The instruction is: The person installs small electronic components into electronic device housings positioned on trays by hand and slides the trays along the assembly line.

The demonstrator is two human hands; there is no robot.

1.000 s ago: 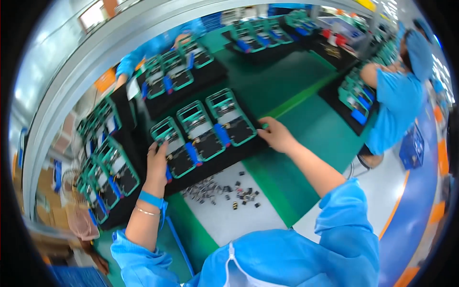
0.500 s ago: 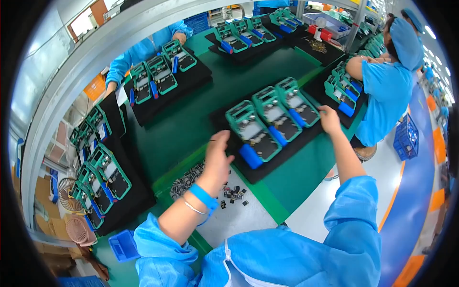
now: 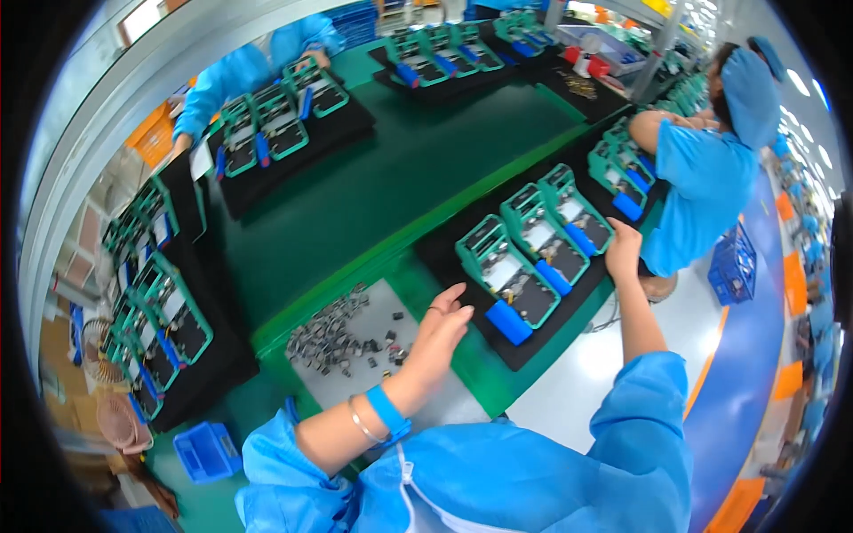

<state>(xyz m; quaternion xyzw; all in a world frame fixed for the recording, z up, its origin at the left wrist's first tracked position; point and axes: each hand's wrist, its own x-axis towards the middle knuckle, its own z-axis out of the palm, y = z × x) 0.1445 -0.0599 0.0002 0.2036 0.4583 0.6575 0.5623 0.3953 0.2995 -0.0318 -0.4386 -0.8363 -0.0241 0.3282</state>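
Three green plastic frames holding small parts, the nearest, stand in a row on a black mat in front of me. A blue cylindrical piece sits at the near end of each frame. At the mat's right edge, beside the farthest frame, my right hand is closed, its fingers bent over the edge. My left hand is by the mat's left edge, fingers apart and holding nothing. Below it, small black parts lie scattered on a light grey sheet.
More green frames on black mats stand at left, far left and far side. A co-worker in blue sits at right, another across the green table. A blue bin lies lower left.
The black mat with its three frames has shifted right and toward me across the table. Both hands moved along with it, and more of the grey sheet shows. The view has turned slightly.
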